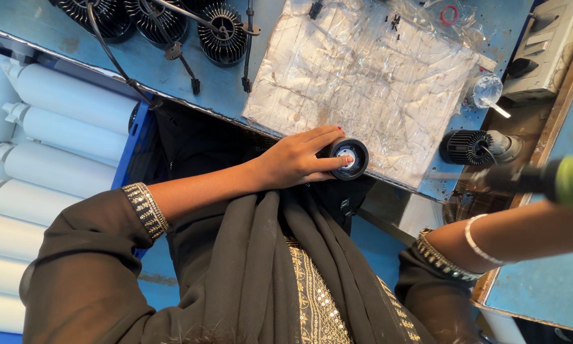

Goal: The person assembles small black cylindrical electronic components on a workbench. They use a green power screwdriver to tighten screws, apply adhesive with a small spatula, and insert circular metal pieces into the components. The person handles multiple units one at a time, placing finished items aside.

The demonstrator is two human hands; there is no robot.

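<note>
My left hand (296, 159) is shut on a small round black lamp part (349, 158) with a white centre. It presses the part onto a crinkled clear plastic sheet (376, 83) at the near edge of the blue table (172, 64). My right forearm (522, 237), with a bangle, reaches out past the right edge; the hand itself is out of the frame. Above that forearm a blurred dark tool with a green handle (570, 181) points left towards a black finned lamp body (472, 147).
Several black finned heat sinks (223, 28) with cables lie at the back left of the table. White tubes (63, 95) are stacked in a blue crate on the left. A grey device (548, 44), a clear cup (487, 89) and a red ring (450, 14) sit at the back right.
</note>
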